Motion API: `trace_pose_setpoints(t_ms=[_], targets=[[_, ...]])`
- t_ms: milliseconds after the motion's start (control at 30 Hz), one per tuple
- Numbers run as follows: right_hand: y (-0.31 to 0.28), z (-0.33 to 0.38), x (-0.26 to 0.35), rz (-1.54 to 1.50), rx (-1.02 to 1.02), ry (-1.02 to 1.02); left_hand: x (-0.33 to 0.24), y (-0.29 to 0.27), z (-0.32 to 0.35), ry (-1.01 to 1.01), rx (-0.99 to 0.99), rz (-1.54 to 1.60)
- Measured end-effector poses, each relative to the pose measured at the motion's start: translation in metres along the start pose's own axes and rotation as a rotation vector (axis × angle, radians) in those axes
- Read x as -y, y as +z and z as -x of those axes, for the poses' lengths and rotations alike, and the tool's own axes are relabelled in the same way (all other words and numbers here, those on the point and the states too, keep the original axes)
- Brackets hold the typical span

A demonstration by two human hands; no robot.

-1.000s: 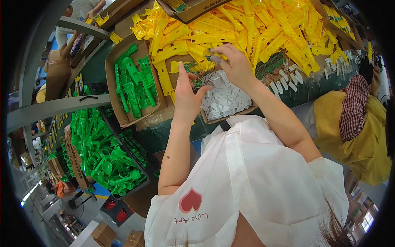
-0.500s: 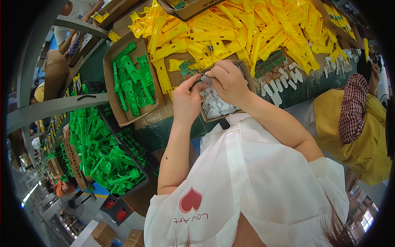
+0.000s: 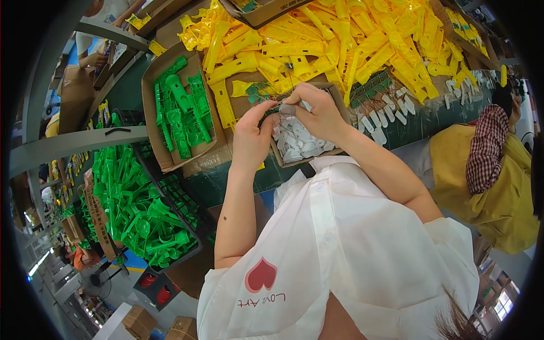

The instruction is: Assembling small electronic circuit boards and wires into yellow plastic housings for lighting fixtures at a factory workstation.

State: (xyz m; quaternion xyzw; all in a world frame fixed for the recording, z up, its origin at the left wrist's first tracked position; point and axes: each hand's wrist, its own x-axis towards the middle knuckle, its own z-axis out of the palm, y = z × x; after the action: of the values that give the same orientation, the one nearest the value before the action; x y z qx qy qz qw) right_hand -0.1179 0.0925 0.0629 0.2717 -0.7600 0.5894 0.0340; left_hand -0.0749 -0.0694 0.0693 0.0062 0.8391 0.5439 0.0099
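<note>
Near, many loose white parts point(image 3: 300, 139) lie in a carton box point(image 3: 310, 160). Over it, left hand point(image 3: 251, 133) and right hand point(image 3: 320, 113) meet, fingers nearly closed; whatever they pinch, I cannot tell. Work seems unfinished: farther, green boards point(image 3: 258, 90) and yellow shells point(image 3: 294, 50) lie loose.

Dark red script point(image 3: 262, 301) marks the white fabric shirt point(image 3: 374, 243); black characters point(image 3: 293, 3) mark the brown cardboard box point(image 3: 266, 17) near the worktop's point(image 3: 425, 126) far edge and the brown cardboard strip point(image 3: 97, 212).

Bright window point(image 3: 503, 306) lower right; light strip point(image 3: 39, 263) lower left; grey floor point(image 3: 120, 285).
</note>
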Motion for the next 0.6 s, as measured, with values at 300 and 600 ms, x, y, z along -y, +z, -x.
trace_pose_setpoints(t_ms=[300,600], targets=[[-0.007,-0.009,-0.013,-0.02,-0.098,0.234,0.001,-0.002,0.0,0.104,-0.151,-0.032],[-0.001,0.0,0.009,0.038,0.119,0.096,-0.009,0.006,0.007,0.016,-0.029,0.218]])
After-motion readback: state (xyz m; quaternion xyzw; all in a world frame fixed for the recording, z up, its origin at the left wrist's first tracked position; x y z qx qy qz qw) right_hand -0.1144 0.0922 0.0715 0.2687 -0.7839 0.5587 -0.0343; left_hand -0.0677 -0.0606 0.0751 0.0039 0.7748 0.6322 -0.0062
